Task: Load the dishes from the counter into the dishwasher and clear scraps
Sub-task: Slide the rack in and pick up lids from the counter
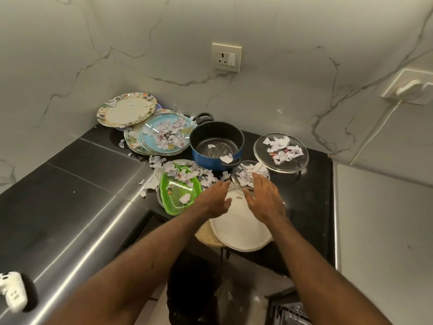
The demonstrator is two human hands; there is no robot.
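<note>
Dishes crowd the far corner of the black counter (304, 207), most of them strewn with torn paper scraps (168, 133). Nearest is a white plate (241, 231) that overhangs the counter's front edge. Both hands hover above it with fingers straight and loose, grasping nothing. The left hand (214, 200) points at the scraps beside the green tray (180, 195). The right hand (263, 200) reaches the rim of a small glass bowl (243, 175); whether it touches cannot be told. Behind them stand a blue pot (216, 146), a stack of blue plates (150, 137), a floral plate (127, 110) tilted against the wall, and a glass dish (262, 156). On the steel surface at the left lies a white gadget (13, 290) whose dark marking is too blurred to read.
</note>
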